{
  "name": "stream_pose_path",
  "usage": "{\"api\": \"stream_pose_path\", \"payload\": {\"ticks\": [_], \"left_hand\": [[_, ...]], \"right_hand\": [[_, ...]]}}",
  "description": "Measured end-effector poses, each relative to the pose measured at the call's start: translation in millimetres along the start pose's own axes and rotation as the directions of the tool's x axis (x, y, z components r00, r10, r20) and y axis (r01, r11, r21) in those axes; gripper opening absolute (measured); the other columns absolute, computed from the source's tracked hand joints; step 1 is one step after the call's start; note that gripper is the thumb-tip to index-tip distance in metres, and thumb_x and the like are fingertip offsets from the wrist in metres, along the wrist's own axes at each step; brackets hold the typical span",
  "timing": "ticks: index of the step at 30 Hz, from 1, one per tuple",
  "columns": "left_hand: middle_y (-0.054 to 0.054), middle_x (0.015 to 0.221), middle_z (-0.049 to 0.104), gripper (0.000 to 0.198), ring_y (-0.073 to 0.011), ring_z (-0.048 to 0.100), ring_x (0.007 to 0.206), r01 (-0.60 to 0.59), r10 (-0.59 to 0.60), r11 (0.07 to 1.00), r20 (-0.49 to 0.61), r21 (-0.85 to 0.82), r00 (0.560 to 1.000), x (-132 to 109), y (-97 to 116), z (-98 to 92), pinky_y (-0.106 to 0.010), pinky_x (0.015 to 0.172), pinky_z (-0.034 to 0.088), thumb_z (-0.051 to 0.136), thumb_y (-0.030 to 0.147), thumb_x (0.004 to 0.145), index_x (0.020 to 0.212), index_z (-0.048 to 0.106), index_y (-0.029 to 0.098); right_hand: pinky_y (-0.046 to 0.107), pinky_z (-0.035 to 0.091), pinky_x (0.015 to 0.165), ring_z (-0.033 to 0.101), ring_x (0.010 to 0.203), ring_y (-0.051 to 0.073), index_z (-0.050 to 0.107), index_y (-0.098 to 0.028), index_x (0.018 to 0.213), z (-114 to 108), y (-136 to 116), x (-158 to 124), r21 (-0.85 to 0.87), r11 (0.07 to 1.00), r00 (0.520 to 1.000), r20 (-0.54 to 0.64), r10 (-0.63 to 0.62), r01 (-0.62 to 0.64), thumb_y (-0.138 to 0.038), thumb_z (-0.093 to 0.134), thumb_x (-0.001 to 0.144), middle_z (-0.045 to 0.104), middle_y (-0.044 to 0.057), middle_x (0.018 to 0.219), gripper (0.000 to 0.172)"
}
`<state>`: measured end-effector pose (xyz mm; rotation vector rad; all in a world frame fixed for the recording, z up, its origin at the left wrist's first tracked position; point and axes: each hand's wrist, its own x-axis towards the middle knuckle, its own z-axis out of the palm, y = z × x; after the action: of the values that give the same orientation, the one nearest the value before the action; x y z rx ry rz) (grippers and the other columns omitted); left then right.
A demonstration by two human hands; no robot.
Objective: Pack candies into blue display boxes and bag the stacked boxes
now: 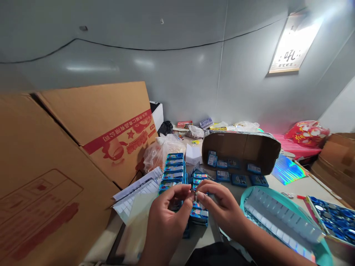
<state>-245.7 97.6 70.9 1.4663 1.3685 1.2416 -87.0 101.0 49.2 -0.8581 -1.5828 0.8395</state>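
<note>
My left hand [172,210] and my right hand [219,201] meet in the middle of the view, thumbs and fingertips pinched together. Whatever small thing lies between the fingertips is too small to make out. Beneath and beyond them stand two rows of blue printed packs, a left stack [173,168] and a right stack [200,218], partly hidden by the hands. Right of my right hand is a turquoise tray [245,197] with a clear plastic compartment strip [277,210] lying in it.
An open cardboard box [241,147] on its side has several blue packs [222,175] in and before it. Large cartons [119,111] wall off the left, beside paper sheets [138,192]. A box of blue round pieces [332,214] is at right; a plastic bag [161,151] stands behind.
</note>
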Motion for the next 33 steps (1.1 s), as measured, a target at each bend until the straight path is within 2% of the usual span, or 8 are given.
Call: {"api": "stream_pose_path", "payload": {"ticks": [3, 6, 11, 15, 20, 24, 28, 33], "left_hand": [[-0.006, 0.087, 0.079, 0.025, -0.0217, 0.074, 0.082, 0.001, -0.002, 1.0, -0.012, -0.018, 1.0, -1.6, -1.4, 1.7, -0.028, 0.074, 0.06, 0.071, 0.038, 0.075, 0.092, 0.077, 0.02], [-0.006, 0.087, 0.079, 0.025, -0.0214, 0.075, 0.083, 0.011, -0.011, 1.0, 0.006, -0.025, 1.0, -2.3, -1.0, 1.7, -0.027, 0.074, 0.06, 0.071, 0.039, 0.076, 0.092, 0.077, 0.02], [-0.006, 0.086, 0.079, 0.024, -0.0195, 0.074, 0.078, -0.007, 0.008, 1.0, 0.078, -0.011, 0.997, -3.4, -0.3, 1.6, -0.025, 0.07, 0.059, 0.071, 0.038, 0.077, 0.09, 0.077, 0.019], [-0.006, 0.084, 0.078, 0.022, -0.0184, 0.073, 0.076, -0.029, 0.028, 1.0, 0.132, 0.011, 0.991, -5.2, -0.2, 4.0, -0.024, 0.069, 0.058, 0.07, 0.037, 0.079, 0.089, 0.077, 0.019], [-0.007, 0.085, 0.079, 0.025, -0.0184, 0.074, 0.076, 0.027, -0.023, 0.999, 0.165, -0.021, 0.986, -4.6, -1.3, 6.5, -0.024, 0.069, 0.059, 0.072, 0.039, 0.078, 0.09, 0.077, 0.018], [-0.005, 0.081, 0.078, 0.024, -0.017, 0.073, 0.074, 0.093, -0.08, 0.992, 0.137, -0.09, 0.987, -7.3, 2.9, 10.7, -0.022, 0.067, 0.058, 0.075, 0.038, 0.074, 0.087, 0.076, 0.018], [-0.002, 0.076, 0.076, 0.017, -0.0146, 0.07, 0.07, 0.104, -0.099, 0.988, 0.047, -0.116, 0.994, -14.6, 10.7, 15.3, -0.022, 0.067, 0.056, 0.074, 0.034, 0.072, 0.081, 0.075, 0.019], [-0.001, 0.076, 0.075, 0.015, -0.0139, 0.07, 0.071, 0.019, -0.008, 0.994, 0.112, -0.104, 0.994, -13.4, -2.5, 12.8, -0.021, 0.067, 0.056, 0.072, 0.033, 0.077, 0.083, 0.075, 0.02]], "right_hand": [[0.031, 0.048, 0.077, 0.061, 0.082, 0.017, 0.065, -0.021, 0.094, -5.4, -1.2, -1.2, 0.019, 1.0, 0.999, -0.027, 0.018, -0.017, -0.029, 0.061, 0.094, 0.066, 0.003, 0.086, 0.009], [0.032, 0.051, 0.079, 0.063, 0.087, 0.018, 0.065, -0.022, 0.103, -10.8, -2.9, -2.2, 0.135, 0.989, 0.997, -0.036, 0.067, -0.062, -0.034, 0.056, 0.096, 0.067, 0.004, 0.092, 0.016], [0.03, 0.05, 0.072, 0.063, 0.078, 0.017, 0.07, -0.02, 0.088, -12.9, -5.0, 1.2, -0.002, 1.0, 1.0, -0.018, -0.003, 0.003, -0.029, 0.066, 0.091, 0.069, 0.004, 0.083, 0.011], [0.027, 0.045, 0.064, 0.057, 0.067, 0.013, 0.064, -0.019, 0.072, -11.9, -1.8, 2.0, -0.054, 0.998, 0.998, -0.063, 0.012, -0.016, -0.027, 0.066, 0.089, 0.063, 0.0, 0.072, 0.019], [0.025, 0.04, 0.058, 0.05, 0.063, 0.012, 0.059, -0.019, 0.075, -17.5, -4.0, -2.2, -0.055, 0.991, 0.992, 0.039, 0.123, -0.12, -0.032, 0.058, 0.095, 0.057, -0.002, 0.068, 0.023], [0.028, 0.044, 0.069, 0.057, 0.073, 0.015, 0.063, -0.018, 0.079, -21.2, -10.8, -4.5, -0.119, 0.992, 0.998, 0.043, 0.035, -0.03, -0.031, 0.057, 0.095, 0.064, 0.001, 0.077, 0.022], [0.027, 0.045, 0.068, 0.06, 0.072, 0.014, 0.067, -0.018, 0.078, -22.7, -13.8, -4.5, -0.147, 0.989, 0.997, 0.071, -0.003, 0.014, -0.025, 0.061, 0.092, 0.066, 0.001, 0.076, 0.016], [0.027, 0.044, 0.068, 0.059, 0.071, 0.013, 0.07, -0.018, 0.075, -24.5, -8.7, -2.4, -0.142, 0.99, 0.995, 0.099, 0.004, 0.01, -0.02, 0.061, 0.091, 0.065, 0.001, 0.074, 0.018]]}}
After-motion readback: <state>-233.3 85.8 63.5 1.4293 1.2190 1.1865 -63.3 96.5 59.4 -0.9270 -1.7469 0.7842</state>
